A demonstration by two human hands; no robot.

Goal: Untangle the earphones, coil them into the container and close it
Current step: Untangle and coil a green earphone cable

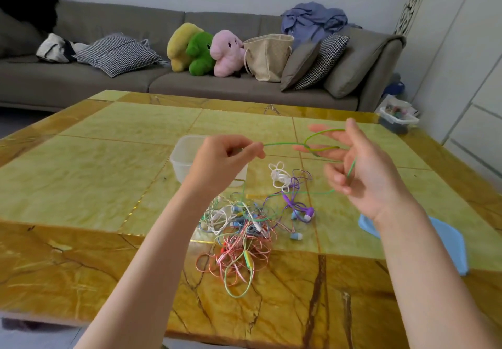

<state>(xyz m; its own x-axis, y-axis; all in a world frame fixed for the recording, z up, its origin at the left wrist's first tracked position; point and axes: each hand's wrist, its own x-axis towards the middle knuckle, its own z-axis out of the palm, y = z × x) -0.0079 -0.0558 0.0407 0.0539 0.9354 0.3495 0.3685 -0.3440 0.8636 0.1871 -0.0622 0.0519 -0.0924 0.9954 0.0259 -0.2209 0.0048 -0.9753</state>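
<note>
My left hand [225, 155] pinches a green earphone cable [282, 144] above the table. The cable runs right and loops around the spread fingers of my right hand [361, 169], whose lower fingers curl over the strand. From there it drops to a tangled heap of earphones [244, 226] in pink, white, blue, green and purple on the table. A white coiled set [279, 176] and purple earbuds [301, 207] lie beside the heap. The clear plastic container [184, 155] stands open behind my left hand, partly hidden by it. Its light blue lid [451, 242] lies under my right forearm.
The yellow-green stone table [108, 174] stretches wide to the left and far side. Behind it stands a grey sofa [81, 82] with cushions, plush toys and a bag. A small box [396, 120] sits on the floor past the table's far right corner.
</note>
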